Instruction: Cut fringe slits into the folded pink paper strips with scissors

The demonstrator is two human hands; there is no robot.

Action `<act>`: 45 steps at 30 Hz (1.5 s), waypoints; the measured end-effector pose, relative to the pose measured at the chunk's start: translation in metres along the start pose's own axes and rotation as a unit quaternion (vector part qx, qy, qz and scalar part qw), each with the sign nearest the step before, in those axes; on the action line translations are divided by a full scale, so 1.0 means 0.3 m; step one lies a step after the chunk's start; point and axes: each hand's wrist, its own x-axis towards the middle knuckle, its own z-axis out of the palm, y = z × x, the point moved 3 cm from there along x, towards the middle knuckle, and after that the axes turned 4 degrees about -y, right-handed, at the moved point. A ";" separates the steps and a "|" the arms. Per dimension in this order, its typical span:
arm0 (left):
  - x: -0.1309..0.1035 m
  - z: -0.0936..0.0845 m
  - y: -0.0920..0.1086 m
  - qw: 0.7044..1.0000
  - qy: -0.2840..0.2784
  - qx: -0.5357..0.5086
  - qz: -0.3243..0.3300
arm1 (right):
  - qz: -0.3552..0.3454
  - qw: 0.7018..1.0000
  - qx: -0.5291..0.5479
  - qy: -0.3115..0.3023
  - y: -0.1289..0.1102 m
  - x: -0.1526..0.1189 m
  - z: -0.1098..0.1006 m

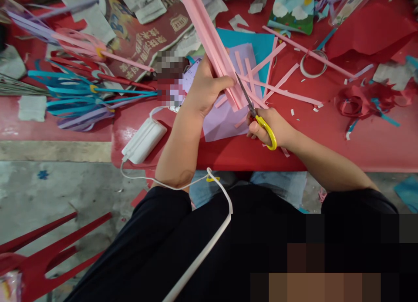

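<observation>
My left hand (212, 82) is closed around a long folded strip of pink paper (209, 28), its thumb pressing on top near the lower end. In my right hand (269, 125) is a pair of scissors (271, 134) with yellow handles. The scissor blades point up and left, and their tips meet the right edge of the pink paper by my left thumb. Several narrow cut pink strips (284, 91) lie just beyond the blades. Under them are a lilac paper sheet (215, 128) and a teal sheet (228, 37).
A white power bank (145, 139) with a cable lies left of my forearm. Blue paper flowers (68, 93) are further left. To the right are a tape roll (313, 63) and red paper scraps (355, 104). A red stool (48, 258) stands at lower left.
</observation>
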 end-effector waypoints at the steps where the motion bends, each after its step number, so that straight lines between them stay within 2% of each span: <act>1: -0.003 0.001 -0.002 1.000 0.002 0.001 -0.006 | 0.000 1.000 0.000 0.001 0.000 0.000 0.000; 4: 0.009 -0.009 -0.037 1.000 -0.001 0.009 -0.021 | 0.006 1.000 0.002 -0.004 0.002 0.001 0.002; 8: 0.045 -0.049 -0.105 1.000 0.006 0.007 -0.006 | 0.019 1.000 0.007 0.008 0.016 0.002 0.010; 11: 0.058 -0.069 -0.127 1.000 -0.004 0.009 -0.004 | 0.031 0.999 0.017 0.015 0.022 0.002 0.018; 16: 0.041 -0.034 -0.069 0.999 -0.031 0.003 0.011 | 0.055 0.998 0.024 0.015 0.001 0.000 0.023; 19: 0.015 0.002 -0.010 1.000 -0.017 -0.005 0.013 | 0.060 0.998 0.016 0.019 -0.011 0.000 0.020; 22: -0.001 0.017 0.018 1.000 -0.012 -0.005 0.001 | 0.060 0.998 0.018 0.017 -0.002 0.000 0.017; 26: 0.018 -0.006 -0.020 1.000 -0.015 -0.009 -0.008 | 0.026 0.998 0.052 -0.006 0.021 0.001 0.018; 30: 0.038 -0.024 -0.066 0.999 -0.045 -0.001 -0.029 | -0.016 0.997 0.066 -0.019 0.021 0.000 0.020; 33: 0.022 -0.013 -0.054 0.997 -0.065 0.000 -0.034 | -0.011 0.998 0.063 -0.012 0.020 -0.001 0.022; 36: 0.003 0.008 -0.040 0.998 -0.054 0.003 -0.039 | 0.003 0.998 0.058 0.000 0.028 -0.002 0.023; 41: 0.017 0.033 -0.081 0.999 -0.029 0.006 -0.028 | 0.007 0.998 0.053 0.019 0.060 -0.002 0.021; 45: 0.017 0.044 -0.081 0.998 -0.061 0.006 -0.022 | 0.010 0.997 0.072 0.031 0.087 -0.001 0.023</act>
